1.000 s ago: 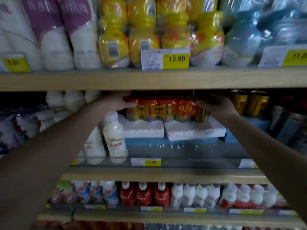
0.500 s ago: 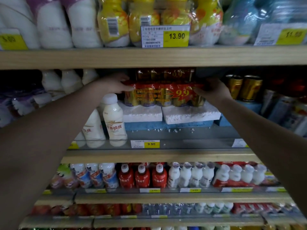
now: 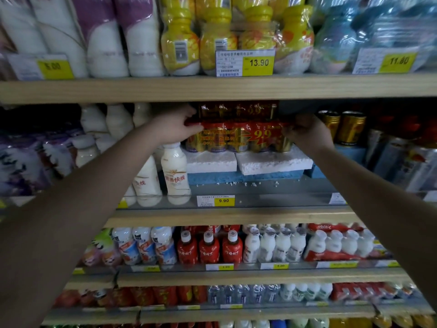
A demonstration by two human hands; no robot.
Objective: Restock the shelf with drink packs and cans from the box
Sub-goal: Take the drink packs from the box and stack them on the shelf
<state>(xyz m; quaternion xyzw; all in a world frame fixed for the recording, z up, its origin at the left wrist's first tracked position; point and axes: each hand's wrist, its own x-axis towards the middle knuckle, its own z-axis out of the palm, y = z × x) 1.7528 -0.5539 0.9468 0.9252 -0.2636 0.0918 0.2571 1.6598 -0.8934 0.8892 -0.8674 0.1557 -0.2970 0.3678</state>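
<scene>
Left hand (image 3: 174, 129), right hand (image 3: 308, 134): blurry-labelled pack (image 3: 238, 138)

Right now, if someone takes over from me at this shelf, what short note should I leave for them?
Left grip: holds the left end of the red can pack.
Right grip: holds its right end.
Place: the pack appears to rest on the white foam blocks on the middle shelf; a similar pack shows behind and above it.
Done: this pack is on the shelf.
Left: let go, check that it sits square, then bring more from the box, which is not in view.
</scene>
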